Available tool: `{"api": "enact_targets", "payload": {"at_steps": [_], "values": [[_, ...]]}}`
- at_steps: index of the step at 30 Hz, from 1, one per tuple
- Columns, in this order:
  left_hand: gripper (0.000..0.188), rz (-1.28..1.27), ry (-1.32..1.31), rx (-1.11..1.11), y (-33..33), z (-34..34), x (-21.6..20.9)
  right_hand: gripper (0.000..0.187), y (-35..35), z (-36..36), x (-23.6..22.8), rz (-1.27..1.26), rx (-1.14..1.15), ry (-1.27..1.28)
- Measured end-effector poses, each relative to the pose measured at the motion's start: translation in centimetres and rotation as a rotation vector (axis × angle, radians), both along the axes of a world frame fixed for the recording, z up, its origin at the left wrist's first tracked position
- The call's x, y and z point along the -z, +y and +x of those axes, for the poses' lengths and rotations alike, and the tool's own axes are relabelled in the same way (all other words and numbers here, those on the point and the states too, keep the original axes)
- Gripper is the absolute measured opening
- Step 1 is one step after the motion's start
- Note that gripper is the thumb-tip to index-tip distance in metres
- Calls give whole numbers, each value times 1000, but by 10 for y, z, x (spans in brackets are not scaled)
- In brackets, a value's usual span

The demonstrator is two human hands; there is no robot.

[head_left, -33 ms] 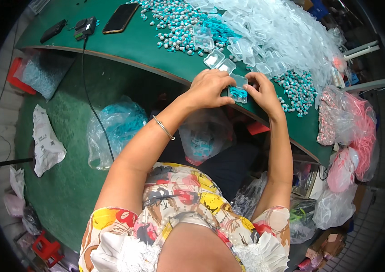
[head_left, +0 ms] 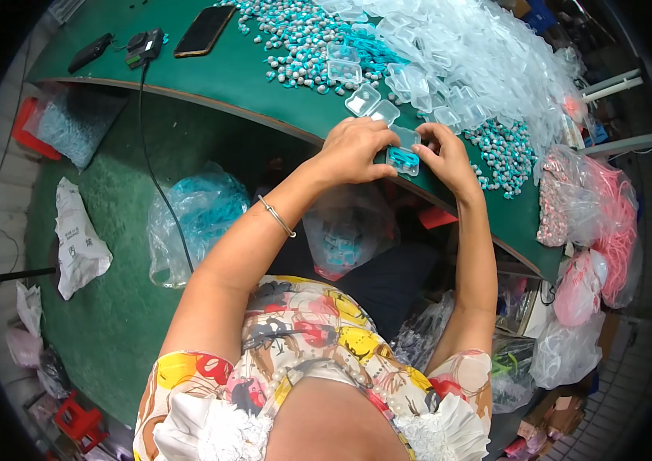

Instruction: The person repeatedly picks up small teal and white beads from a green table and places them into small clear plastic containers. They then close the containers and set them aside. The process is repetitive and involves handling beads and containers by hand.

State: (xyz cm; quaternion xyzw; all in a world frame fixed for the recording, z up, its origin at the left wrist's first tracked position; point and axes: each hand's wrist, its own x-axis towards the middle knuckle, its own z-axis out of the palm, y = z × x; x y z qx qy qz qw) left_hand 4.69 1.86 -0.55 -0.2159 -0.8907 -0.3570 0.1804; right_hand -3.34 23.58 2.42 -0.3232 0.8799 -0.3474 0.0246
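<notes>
Moved nothing visibly since the earlier frame, and held the clear box [head_left: 403, 161] at the desk [head_left: 226, 84] near edge between curled left hand [head_left: 353, 150] and right hand [head_left: 450, 160], with open lid [head_left: 409, 137] on the far side.

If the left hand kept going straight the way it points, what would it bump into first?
Probably the small clear box holding teal pieces, which the left hand appears to touch; the right hand is just beyond. Depth is hard to judge from this single view.
</notes>
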Motion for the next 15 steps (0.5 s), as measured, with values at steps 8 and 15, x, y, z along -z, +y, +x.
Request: {"api": "enact_targets", "payload": {"at_steps": [8, 15], "values": [[48, 62, -60, 15, 1, 2, -1, 26, 6, 17, 6, -179, 71, 135], [52, 88, -64, 4, 0, 1, -2, 15, 5, 44, 6, -222, 45, 490]]}}
